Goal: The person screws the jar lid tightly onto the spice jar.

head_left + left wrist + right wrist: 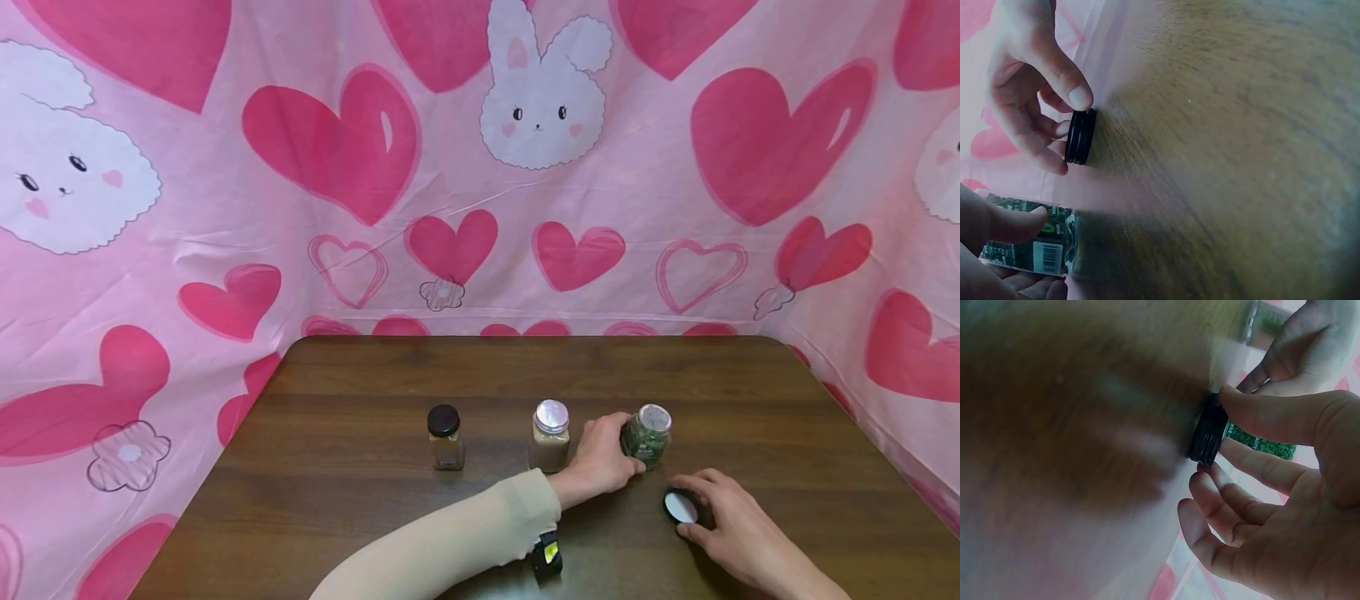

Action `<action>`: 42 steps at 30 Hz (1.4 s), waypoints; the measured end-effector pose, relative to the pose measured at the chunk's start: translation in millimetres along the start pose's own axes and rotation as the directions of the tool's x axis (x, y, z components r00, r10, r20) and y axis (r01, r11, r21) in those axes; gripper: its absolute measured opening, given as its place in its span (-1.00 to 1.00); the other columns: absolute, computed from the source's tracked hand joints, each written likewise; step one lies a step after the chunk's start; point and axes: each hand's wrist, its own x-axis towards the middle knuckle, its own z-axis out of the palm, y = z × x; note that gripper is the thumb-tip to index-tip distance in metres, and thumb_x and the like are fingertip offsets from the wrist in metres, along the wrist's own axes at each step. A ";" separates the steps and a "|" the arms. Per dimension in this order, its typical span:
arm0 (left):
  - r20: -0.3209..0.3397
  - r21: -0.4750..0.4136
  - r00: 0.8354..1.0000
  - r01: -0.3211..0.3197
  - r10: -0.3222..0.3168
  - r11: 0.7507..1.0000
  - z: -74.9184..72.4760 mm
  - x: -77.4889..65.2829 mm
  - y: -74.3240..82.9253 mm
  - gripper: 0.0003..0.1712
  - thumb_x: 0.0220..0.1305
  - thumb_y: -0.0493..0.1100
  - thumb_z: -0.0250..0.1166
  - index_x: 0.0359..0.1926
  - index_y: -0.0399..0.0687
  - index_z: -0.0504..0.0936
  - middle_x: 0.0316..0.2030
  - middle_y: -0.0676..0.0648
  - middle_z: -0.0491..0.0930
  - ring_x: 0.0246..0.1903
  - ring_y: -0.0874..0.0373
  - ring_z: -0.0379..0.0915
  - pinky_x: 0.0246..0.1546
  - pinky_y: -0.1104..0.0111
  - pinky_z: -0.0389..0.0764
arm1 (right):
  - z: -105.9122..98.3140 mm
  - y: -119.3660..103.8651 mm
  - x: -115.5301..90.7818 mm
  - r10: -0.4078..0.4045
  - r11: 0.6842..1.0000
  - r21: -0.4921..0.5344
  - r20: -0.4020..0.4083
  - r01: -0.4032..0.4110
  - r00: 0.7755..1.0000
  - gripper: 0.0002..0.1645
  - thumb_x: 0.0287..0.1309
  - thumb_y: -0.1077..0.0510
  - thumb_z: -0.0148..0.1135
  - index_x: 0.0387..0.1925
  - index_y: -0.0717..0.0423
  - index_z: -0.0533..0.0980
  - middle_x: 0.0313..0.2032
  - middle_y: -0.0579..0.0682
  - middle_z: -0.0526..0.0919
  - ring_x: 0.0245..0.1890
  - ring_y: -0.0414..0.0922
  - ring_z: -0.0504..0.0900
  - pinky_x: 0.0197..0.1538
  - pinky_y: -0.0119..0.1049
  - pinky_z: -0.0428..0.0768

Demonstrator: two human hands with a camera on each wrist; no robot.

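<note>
A clear jar (647, 438) of green dried flakes is on the table's right half, its top uncapped. My left hand (602, 454) grips it from the left side, the thumb across the label in the left wrist view. To the right and nearer me, my right hand (731, 521) pinches a black screw lid (681, 507) between thumb and fingers. The lid's white inside shows in the head view. In the right wrist view the black lid (1209, 429) partly hides the jar behind it. Whether the lid touches the table I cannot tell.
Left of my left hand stands a jar (551, 437) of pale powder with a shiny top. Further left is a jar (446, 442) with a black cap. A black wrist device (547, 557) sits under my left sleeve. Pink heart-print cloth (495, 192) surrounds the wooden table (337, 433).
</note>
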 end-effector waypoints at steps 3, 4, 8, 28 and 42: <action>0.000 -0.002 1.000 0.003 -0.003 1.000 -0.4 -0.1 0.2 -0.37 -0.03 -0.31 0.71 0.11 -0.02 0.72 -0.12 0.12 0.73 -0.09 0.33 0.58 0.00 0.44 0.56 | 0.4 -0.2 0.1 0.004 1.000 0.003 0.003 -0.004 1.000 -0.44 -0.07 0.22 0.70 0.03 0.14 0.68 -0.09 -0.09 0.62 -0.17 -0.13 0.60 -0.17 -0.21 0.60; 0.000 -0.005 1.000 0.005 -0.005 1.000 -0.6 -0.1 0.1 -0.37 -0.03 -0.31 0.71 0.11 -0.02 0.72 -0.12 0.12 0.73 -0.09 0.33 0.58 0.00 0.43 0.57 | 0.7 -0.2 0.1 0.005 1.000 0.004 0.000 -0.005 1.000 -0.44 -0.07 0.23 0.70 0.03 0.14 0.68 -0.09 -0.08 0.62 -0.17 -0.13 0.60 -0.17 -0.21 0.60; 0.001 -0.016 1.000 0.007 -0.007 1.000 -0.7 0.1 -0.2 -0.37 -0.02 -0.32 0.71 0.12 -0.02 0.72 -0.12 0.11 0.73 -0.09 0.33 0.58 0.00 0.42 0.57 | 1.2 0.0 -0.3 0.002 1.000 0.001 -0.006 -0.002 1.000 -0.44 -0.08 0.23 0.71 0.02 0.14 0.68 -0.10 -0.09 0.62 -0.17 -0.14 0.59 -0.17 -0.21 0.60; 0.008 -0.024 1.000 0.022 -0.021 0.999 0.3 -0.3 1.4 -0.36 -0.06 -0.30 0.73 0.10 -0.01 0.73 -0.13 0.13 0.74 -0.10 0.34 0.58 0.03 0.42 0.56 | 1.3 -0.7 -2.2 -0.034 0.999 0.000 -0.140 0.035 0.990 -0.42 -0.19 0.26 0.74 -0.04 0.15 0.70 -0.19 -0.15 0.62 -0.26 -0.25 0.55 -0.24 -0.25 0.57; 0.032 -0.046 0.999 0.029 -0.027 0.999 -1.3 3.0 0.4 -0.36 -0.04 -0.31 0.72 0.11 -0.02 0.72 -0.11 0.12 0.73 -0.09 0.34 0.58 0.05 0.40 0.56 | -8.3 -3.2 3.1 -0.035 0.999 -0.006 -0.135 0.035 0.990 -0.40 -0.16 0.27 0.73 -0.01 0.22 0.68 -0.17 -0.07 0.63 -0.24 -0.18 0.58 -0.23 -0.23 0.59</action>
